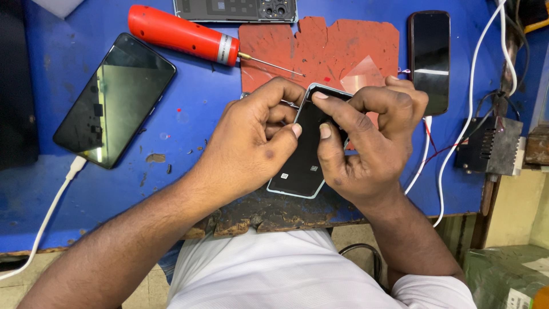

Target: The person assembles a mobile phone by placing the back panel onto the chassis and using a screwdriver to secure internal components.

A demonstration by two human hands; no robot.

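Note:
A black phone back panel with a pale rim (pixel 298 166) is held over the front edge of the blue workbench (pixel 189 114). My left hand (pixel 251 146) grips its left side, thumb pressed on the dark face, fingers curled at the top corner. My right hand (pixel 372 143) holds the right side, with its thumb on the face and the index finger lying along the top edge. A thin metal tool tip shows by my left fingers, mostly hidden.
A red-handled screwdriver (pixel 180 33) lies at the back beside a worn red mat (pixel 326 48). A black phone (pixel 117 97) on a white cable sits left; another dark phone (pixel 430 57) lies right. An opened phone frame (pixel 234 10), white wires (pixel 472 103) and a black box (pixel 489 146).

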